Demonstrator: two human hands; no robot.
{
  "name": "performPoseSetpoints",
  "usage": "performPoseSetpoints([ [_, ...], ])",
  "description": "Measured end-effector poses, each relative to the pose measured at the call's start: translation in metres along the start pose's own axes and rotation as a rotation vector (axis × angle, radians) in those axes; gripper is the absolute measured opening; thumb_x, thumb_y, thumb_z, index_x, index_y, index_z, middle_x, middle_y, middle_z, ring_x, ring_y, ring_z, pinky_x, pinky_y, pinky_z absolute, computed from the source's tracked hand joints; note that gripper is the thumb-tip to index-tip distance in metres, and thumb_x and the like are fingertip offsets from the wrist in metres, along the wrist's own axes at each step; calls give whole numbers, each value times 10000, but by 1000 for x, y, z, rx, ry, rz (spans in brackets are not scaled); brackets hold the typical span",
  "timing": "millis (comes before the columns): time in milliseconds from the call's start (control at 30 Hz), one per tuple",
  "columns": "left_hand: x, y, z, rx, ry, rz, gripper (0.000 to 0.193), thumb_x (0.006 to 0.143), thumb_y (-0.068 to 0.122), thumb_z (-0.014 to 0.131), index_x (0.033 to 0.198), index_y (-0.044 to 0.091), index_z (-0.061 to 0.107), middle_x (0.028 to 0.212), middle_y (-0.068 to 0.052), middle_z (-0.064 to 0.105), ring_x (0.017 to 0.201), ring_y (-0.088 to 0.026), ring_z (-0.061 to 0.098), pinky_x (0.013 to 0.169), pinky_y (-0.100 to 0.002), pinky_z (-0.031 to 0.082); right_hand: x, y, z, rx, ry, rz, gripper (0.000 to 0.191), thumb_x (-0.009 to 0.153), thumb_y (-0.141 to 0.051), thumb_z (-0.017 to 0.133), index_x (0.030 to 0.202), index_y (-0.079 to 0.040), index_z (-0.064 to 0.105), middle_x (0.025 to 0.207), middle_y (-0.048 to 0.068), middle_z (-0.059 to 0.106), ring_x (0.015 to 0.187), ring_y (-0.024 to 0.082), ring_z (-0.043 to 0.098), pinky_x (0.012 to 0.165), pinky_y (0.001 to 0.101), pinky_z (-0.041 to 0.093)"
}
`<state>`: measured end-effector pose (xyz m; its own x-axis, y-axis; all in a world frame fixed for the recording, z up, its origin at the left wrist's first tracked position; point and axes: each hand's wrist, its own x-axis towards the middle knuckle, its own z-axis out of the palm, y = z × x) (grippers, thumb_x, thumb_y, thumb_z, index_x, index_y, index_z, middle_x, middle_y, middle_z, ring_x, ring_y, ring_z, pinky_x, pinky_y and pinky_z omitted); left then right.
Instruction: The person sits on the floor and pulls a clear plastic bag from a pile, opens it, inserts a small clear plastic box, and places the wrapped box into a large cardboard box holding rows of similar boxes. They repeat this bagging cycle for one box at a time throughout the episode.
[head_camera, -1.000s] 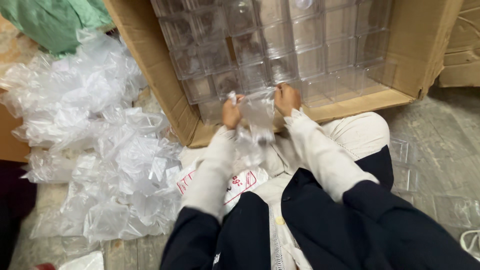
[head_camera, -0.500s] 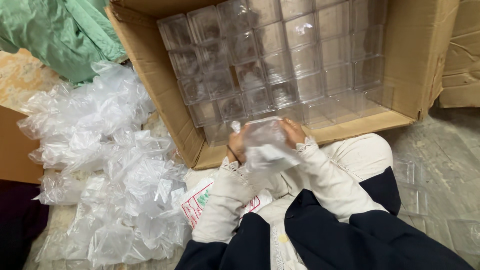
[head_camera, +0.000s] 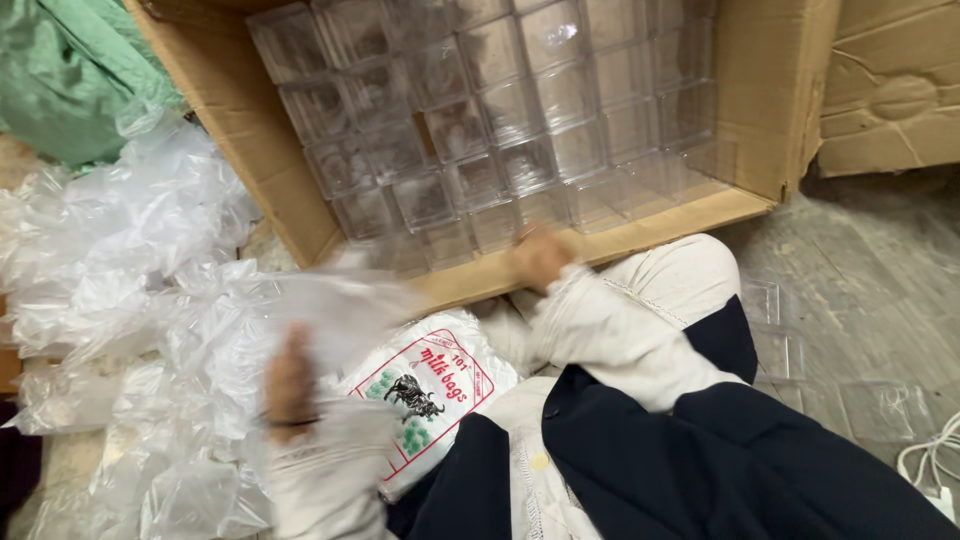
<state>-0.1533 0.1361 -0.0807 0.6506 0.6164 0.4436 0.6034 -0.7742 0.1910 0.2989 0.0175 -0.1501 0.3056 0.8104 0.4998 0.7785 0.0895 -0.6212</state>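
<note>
Your left hand (head_camera: 290, 385): blurred, grip cannot be told, against a clear plastic wrapper (head_camera: 340, 310) over the near-left heap of wrappers (head_camera: 130, 300). Your right hand (head_camera: 540, 255): blurred, grip unreadable, at the cardboard box's (head_camera: 600, 240) near edge. Clear plastic cubes (head_camera: 500, 110) fill the box. Printed bag pack (head_camera: 430, 385) on your lap. Bare floor (head_camera: 860, 260) right.

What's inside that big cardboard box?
The cardboard box holds rows of clear plastic cube containers, packed side by side. Whether more layers lie beneath them, or what the box bottom looks like, is hidden.
</note>
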Motion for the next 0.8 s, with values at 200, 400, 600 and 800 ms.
performPoseSetpoints([
  [200, -36, -83, -70, -535, 327, -1413, 850, 1029, 670, 705, 870, -146, 529, 647, -36, 506, 531, -163, 436, 462, -378, 319, 31, 99, -88, -574, 75, 299, 857, 691, -524, 897, 1369, -86, 609, 1450, 203, 464, 1310, 421, 440, 994, 618, 408],
  [400, -33, -64, -56, -3, -7, -1290, 618, 1045, 545, 605, 1043, -72, 576, 895, -68, 601, 720, -166, 558, 473, -327, 321, 42, 81, -75, -657, -70, 585, 894, 705, -558, 854, 1453, -179, 547, 1526, 216, 341, 1339, 463, 361, 1043, 645, 361],
  [600, -13, -14, -80, -723, 418, -991, 462, 1061, 420, 506, 1216, 2, 623, 1143, -99, 696, 910, -169, 681, 485, -276, 324, 49, 40, -66, -527, -69, 487, 915, 695, -512, 865, 1441, -104, 528, 1524, 296, 305, 1322, 511, 378, 1075, 626, 350],
  [800, 91, 93, -38, -1610, 163, -585, 616, 1127, 465, 292, 1386, -28, 553, 1301, -197, 678, 1127, -278, 679, 993, -382, 541, 63, -47, 22, -426, -207, 230, 898, 646, -490, 874, 1397, -110, 561, 1486, 264, 355, 1323, 481, 376, 1079, 610, 334],
])
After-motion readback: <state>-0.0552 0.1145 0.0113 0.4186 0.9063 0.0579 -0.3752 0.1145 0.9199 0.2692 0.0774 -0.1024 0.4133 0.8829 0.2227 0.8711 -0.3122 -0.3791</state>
